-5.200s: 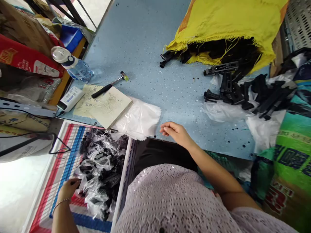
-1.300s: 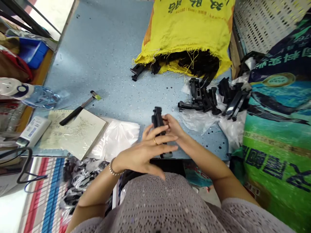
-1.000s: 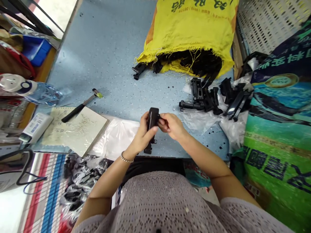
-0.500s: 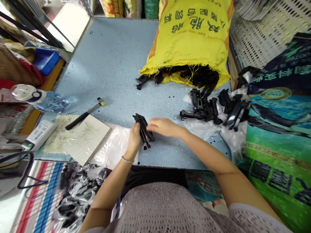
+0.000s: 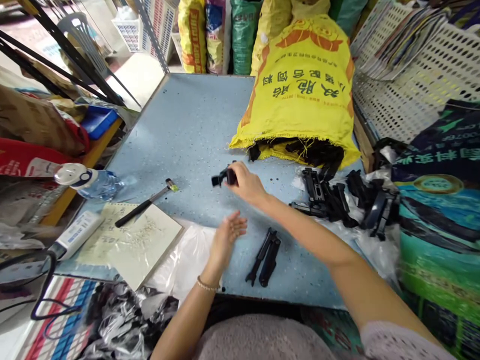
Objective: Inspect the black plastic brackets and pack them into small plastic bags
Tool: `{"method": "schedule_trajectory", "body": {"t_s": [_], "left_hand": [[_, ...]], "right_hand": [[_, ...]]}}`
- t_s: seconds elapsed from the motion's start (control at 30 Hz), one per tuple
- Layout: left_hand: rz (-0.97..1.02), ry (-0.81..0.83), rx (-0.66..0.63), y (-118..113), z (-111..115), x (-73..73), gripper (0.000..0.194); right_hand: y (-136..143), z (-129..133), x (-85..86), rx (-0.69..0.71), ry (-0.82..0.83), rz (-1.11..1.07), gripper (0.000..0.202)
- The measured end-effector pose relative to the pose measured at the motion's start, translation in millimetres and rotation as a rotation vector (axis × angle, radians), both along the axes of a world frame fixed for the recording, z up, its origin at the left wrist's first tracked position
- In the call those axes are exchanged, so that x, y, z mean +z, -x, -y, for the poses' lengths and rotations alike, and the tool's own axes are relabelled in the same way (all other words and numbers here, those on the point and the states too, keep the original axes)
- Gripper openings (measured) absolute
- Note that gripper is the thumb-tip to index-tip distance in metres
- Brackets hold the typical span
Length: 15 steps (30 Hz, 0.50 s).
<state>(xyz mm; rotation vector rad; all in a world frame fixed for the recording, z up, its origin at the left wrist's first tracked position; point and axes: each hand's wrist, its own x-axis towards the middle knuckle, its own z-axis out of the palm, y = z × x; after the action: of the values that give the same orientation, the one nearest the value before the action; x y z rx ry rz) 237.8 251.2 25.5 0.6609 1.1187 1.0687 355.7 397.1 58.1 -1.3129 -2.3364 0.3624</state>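
Observation:
My right hand [image 5: 245, 184] is closed around a black bracket-like part [image 5: 221, 177], held over the middle of the table in front of the yellow sack [image 5: 300, 115]. The part is blurred and partly hidden by my fingers. Nearer to me, my left hand [image 5: 228, 234] is empty, its fingers spread above the table. To its right, two long black parts [image 5: 264, 257] lie side by side near the table's front edge. More black parts [image 5: 318, 195] are heaped at the right, and others fill the mouth of the sack.
On the left lie a small hammer [image 5: 142, 202], a white board [image 5: 150, 245] and a white boxy device [image 5: 78, 232]. A water bottle [image 5: 93, 182] stands behind them. Clear plastic [image 5: 189, 250] covers part of the front edge. A green-blue sack [image 5: 438, 215] borders the right side.
The black parts between my hands now lie on the table. My right hand has moved forward, holding a black part, and my left hand has let go and opened. The view has tilted up.

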Motion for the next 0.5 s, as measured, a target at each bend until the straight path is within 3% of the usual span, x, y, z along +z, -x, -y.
{"method": "schedule_trajectory", "body": {"t_s": [0.1,0.2,0.27,0.37,0.5], "left_hand": [[0.441,0.16,0.034,14,-23,16.5,0.076],[0.408,0.155,0.093,19,-23,25.6,0.063],[0.264,0.118,0.102,17,-13,28.2,0.06],[0.006,0.063,0.046,10,5,31.2,0.059],[-0.229,-0.049,0.092,3,13,36.4,0.054]], "right_hand": [[-21,85,0.0,0.296,-0.051,-0.305,0.03],[-43,124,12.1,0.412,0.085,-0.312,0.036],[-52,121,19.9,0.286,0.171,-0.294,0.03],[-49,94,22.7,0.08,0.16,-0.177,0.019],[-34,79,13.8,0.05,0.38,-0.247,0.036]]}}
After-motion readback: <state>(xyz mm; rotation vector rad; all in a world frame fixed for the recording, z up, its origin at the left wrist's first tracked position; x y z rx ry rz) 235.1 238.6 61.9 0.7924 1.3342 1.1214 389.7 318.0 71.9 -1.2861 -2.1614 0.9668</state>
